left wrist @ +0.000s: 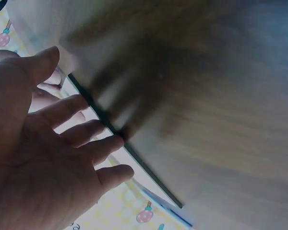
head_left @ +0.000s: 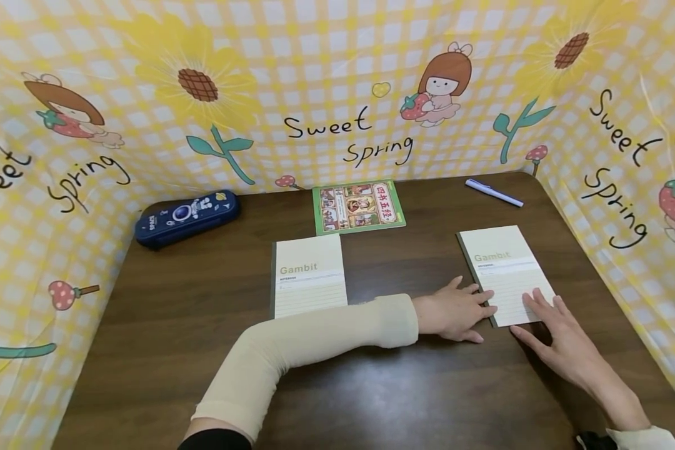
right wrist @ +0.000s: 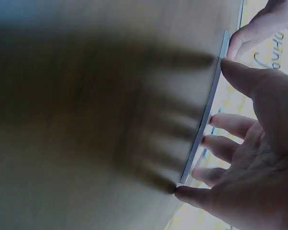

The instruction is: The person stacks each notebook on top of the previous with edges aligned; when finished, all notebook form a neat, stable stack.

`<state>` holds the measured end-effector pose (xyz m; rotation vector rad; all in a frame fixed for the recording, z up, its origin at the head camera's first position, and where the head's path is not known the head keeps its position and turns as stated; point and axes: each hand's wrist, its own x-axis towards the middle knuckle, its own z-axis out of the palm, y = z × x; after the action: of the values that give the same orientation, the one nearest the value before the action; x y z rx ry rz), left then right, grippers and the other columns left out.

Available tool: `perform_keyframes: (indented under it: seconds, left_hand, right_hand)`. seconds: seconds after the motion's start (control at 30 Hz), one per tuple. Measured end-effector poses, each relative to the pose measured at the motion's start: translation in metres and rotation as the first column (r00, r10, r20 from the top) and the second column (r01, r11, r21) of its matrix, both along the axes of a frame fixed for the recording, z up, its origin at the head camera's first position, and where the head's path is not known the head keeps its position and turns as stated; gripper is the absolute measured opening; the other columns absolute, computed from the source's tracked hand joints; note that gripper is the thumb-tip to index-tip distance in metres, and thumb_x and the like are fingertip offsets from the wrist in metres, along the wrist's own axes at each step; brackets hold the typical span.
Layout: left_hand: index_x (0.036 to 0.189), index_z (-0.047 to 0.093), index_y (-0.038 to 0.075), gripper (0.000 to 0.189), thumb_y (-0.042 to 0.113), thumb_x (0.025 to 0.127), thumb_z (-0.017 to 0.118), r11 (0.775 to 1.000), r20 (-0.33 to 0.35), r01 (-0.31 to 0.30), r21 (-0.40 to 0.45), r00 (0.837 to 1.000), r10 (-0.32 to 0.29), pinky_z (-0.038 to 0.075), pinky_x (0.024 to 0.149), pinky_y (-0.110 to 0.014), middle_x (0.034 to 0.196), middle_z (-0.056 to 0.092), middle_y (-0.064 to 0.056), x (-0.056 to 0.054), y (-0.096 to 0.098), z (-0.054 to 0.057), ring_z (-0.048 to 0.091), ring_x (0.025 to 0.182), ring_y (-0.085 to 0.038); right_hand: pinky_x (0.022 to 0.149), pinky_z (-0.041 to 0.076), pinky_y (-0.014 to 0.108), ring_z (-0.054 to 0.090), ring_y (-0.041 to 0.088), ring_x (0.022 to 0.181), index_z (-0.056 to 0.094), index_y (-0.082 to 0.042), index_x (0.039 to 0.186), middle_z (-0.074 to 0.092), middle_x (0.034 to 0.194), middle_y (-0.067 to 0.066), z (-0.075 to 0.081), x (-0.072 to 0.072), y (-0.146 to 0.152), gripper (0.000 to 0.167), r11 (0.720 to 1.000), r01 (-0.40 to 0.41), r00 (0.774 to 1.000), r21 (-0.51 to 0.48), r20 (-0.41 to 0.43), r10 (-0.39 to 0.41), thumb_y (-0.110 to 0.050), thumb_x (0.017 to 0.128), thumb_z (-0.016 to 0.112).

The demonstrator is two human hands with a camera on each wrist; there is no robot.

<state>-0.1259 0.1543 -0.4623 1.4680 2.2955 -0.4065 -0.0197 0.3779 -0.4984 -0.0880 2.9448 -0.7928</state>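
A cream "Gambit" notebook (head_left: pixel 503 265) with a dark spine lies at the right of the table. My left hand (head_left: pixel 452 310) is spread palm down, its fingertips at the notebook's spine edge. In the left wrist view, its fingers (left wrist: pixel 105 146) extend along that dark spine (left wrist: pixel 149 167). My right hand (head_left: pixel 568 347) has fingertips on the cover's lower right part, with the thumb by the bottom edge. The right wrist view shows its fingers (right wrist: pixel 230 146) spread along the notebook's edge (right wrist: pixel 205 112). A second "Gambit" notebook (head_left: pixel 309 281) lies further left, its bottom hidden behind my left sleeve.
Toward the back stand a navy pencil case (head_left: pixel 188 219) at left and a green picture-covered book (head_left: pixel 360 206) in the middle. A pale blue pen (head_left: pixel 494 192) lies at the back right. Yellow checked cloth (head_left: pixel 315 75) walls the brown table (head_left: pixel 405 387) on three sides.
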Motion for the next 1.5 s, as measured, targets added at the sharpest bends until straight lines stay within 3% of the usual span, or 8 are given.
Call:
perform_keyframes:
  seconds: [0.73, 0.83, 0.93, 1.03, 1.13, 1.23, 1.37, 1.5]
  left_hand:
    - [0.162, 0.04, 0.026, 0.063, 0.052, 0.106, 0.054, 0.999, 0.074, 0.002, 0.043, 0.997, -0.006, 0.031, 0.13, -0.045, 0.174, 0.028, 0.001, -0.01, -0.071, 0.017, 0.03, 0.161, -0.023]
    - [0.157, 0.048, 0.024, 0.059, 0.051, 0.106, 0.056, 0.997, 0.07, 0.013, 0.072, 0.997, -0.018, 0.038, 0.126, -0.044, 0.17, 0.036, -0.001, -0.011, -0.07, 0.018, 0.04, 0.155, -0.023]
    - [0.141, 0.064, 0.021, 0.047, 0.049, 0.106, 0.057, 0.991, 0.077, 0.019, 0.133, 0.997, -0.029, 0.052, 0.11, -0.035, 0.152, 0.057, -0.004, -0.013, -0.067, 0.017, 0.062, 0.129, -0.017]
    - [0.126, 0.071, 0.016, 0.038, 0.046, 0.105, 0.059, 0.972, 0.114, -0.015, 0.236, 0.993, -0.012, 0.056, 0.093, -0.027, 0.125, 0.067, -0.001, -0.017, -0.065, 0.013, 0.066, 0.104, -0.011]
    - [0.137, 0.065, 0.012, 0.046, 0.044, 0.105, 0.059, 0.93, 0.191, -0.158, 0.331, 0.977, 0.098, 0.054, 0.102, -0.027, 0.132, 0.068, -0.005, -0.021, -0.062, 0.009, 0.064, 0.118, -0.015]
    - [0.156, 0.047, 0.01, 0.064, 0.046, 0.105, 0.058, 0.828, 0.326, -0.405, 0.389, 0.901, 0.287, 0.048, 0.115, -0.031, 0.15, 0.059, -0.01, -0.026, -0.058, 0.006, 0.055, 0.139, -0.022]
    - [0.164, 0.032, 0.011, 0.079, 0.05, 0.101, 0.06, 0.59, 0.557, -0.715, 0.375, 0.683, 0.473, 0.047, 0.116, -0.034, 0.158, 0.052, -0.012, -0.027, -0.054, 0.007, 0.051, 0.145, -0.025]
    - [0.163, 0.032, 0.014, 0.081, 0.047, 0.098, 0.067, 0.362, 0.737, -0.878, 0.313, 0.465, 0.49, 0.046, 0.116, -0.034, 0.159, 0.052, -0.008, -0.024, -0.049, 0.009, 0.052, 0.145, -0.024]
  right_hand:
    - [0.105, 0.018, 0.09, 0.008, 0.063, 0.154, 0.039, -0.008, 0.161, 0.025, 0.17, 0.025, 0.005, -0.003, -0.058, 0.08, 0.996, -0.091, 0.996, -0.004, 0.016, 0.091, -0.044, 0.098, 0.071]
    - [0.109, 0.017, 0.088, 0.009, 0.065, 0.153, 0.04, -0.007, 0.16, 0.026, 0.169, 0.026, 0.006, -0.003, -0.059, 0.077, 0.995, -0.093, 0.996, -0.024, 0.002, 0.093, -0.042, 0.099, 0.071]
    - [0.115, 0.021, 0.08, 0.023, 0.063, 0.151, 0.049, -0.001, 0.153, 0.037, 0.163, 0.03, 0.007, -0.005, -0.059, 0.07, 0.993, -0.11, 0.992, -0.033, -0.074, 0.107, -0.036, 0.098, 0.073]
    - [0.114, 0.033, 0.071, 0.043, 0.057, 0.143, 0.058, 0.003, 0.144, 0.051, 0.153, 0.032, 0.008, -0.009, -0.059, 0.059, 0.994, -0.112, 0.979, -0.014, -0.171, 0.108, -0.029, 0.097, 0.076]
    - [0.103, 0.042, 0.068, 0.053, 0.054, 0.131, 0.061, 0.005, 0.138, 0.058, 0.144, 0.032, 0.01, -0.017, -0.057, 0.053, 0.996, -0.09, 0.969, 0.0, -0.229, 0.088, -0.025, 0.097, 0.076]
    - [0.095, 0.045, 0.069, 0.055, 0.055, 0.125, 0.057, 0.006, 0.141, 0.057, 0.14, 0.034, 0.014, -0.024, -0.053, 0.054, 0.998, -0.049, 0.973, -0.028, -0.229, 0.041, -0.024, 0.098, 0.074]
    - [0.094, 0.049, 0.07, 0.057, 0.057, 0.124, 0.047, 0.009, 0.149, 0.054, 0.143, 0.038, 0.02, -0.035, -0.046, 0.062, 0.995, 0.021, 0.987, -0.095, -0.156, -0.036, -0.028, 0.103, 0.068]
    - [0.098, 0.051, 0.066, 0.054, 0.059, 0.129, 0.037, 0.009, 0.155, 0.046, 0.15, 0.042, 0.026, -0.042, -0.042, 0.07, 0.982, 0.108, 0.993, -0.157, -0.027, -0.113, -0.036, 0.107, 0.059]
